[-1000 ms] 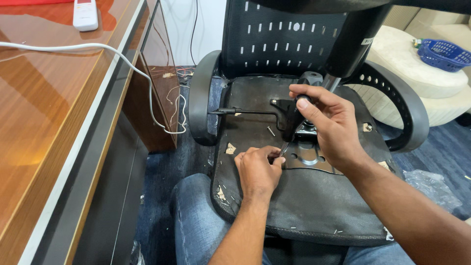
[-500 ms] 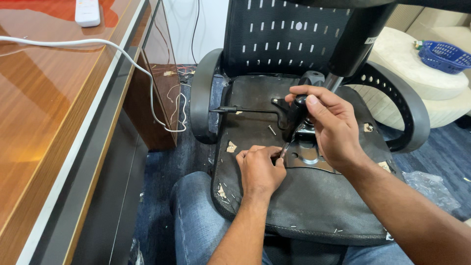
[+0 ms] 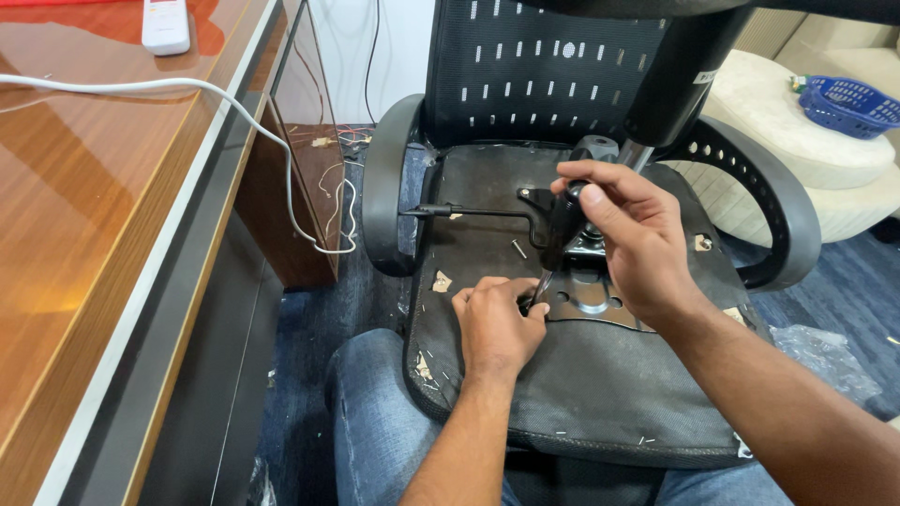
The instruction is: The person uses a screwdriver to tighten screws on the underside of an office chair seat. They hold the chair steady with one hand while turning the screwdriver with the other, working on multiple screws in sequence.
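An upturned black office chair seat (image 3: 562, 394) lies across my lap, its underside facing up. My right hand (image 3: 628, 244) is shut on the black handle of a screwdriver (image 3: 561, 230), whose tip points down at the metal mounting plate (image 3: 586, 300) in the middle of the seat. My left hand (image 3: 492, 323) rests on the seat beside the plate, fingers curled around the screwdriver's tip; whether it pinches a screw there is hidden. A loose screw (image 3: 517, 248) lies on the seat. A black lever rod (image 3: 469, 212) runs left from the mechanism.
A wooden desk (image 3: 84, 225) fills the left, with a white cable (image 3: 187, 89) and a white remote (image 3: 166, 23) on it. The chair's armrests (image 3: 384, 178) curve on both sides, the mesh backrest (image 3: 544, 75) behind. A blue basket (image 3: 848, 101) sits on a cream sofa at right.
My right hand has tilted the screwdriver slightly and shifted a little on the handle. My left hand stays at the tip by the plate.
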